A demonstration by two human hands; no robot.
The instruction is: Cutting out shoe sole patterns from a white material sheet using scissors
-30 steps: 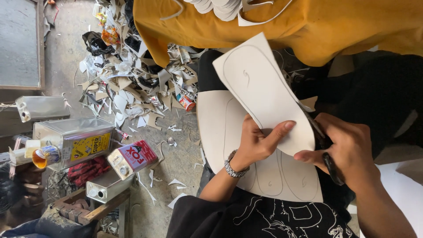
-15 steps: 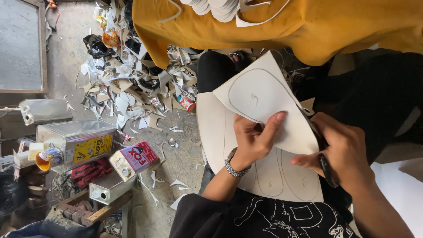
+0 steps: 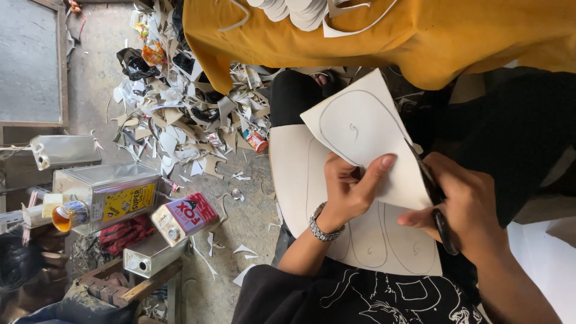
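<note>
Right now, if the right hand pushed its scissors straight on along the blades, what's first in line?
The right hand points its scissors into the white sheet with the traced sole outline, so more of that sheet; beyond it, probably the mustard-yellow cloth.

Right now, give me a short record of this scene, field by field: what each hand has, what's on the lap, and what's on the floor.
left hand: grips a white sheet marked with a shoe-sole outline, thumb on top
right hand: holds scissors at the sheet's edge
wrist: metal bracelet on the left
lap: larger white sheet with more sole outlines
floor: pile of scraps, several metal cans
above: yellow cloth with a stack of white cutouts
</note>
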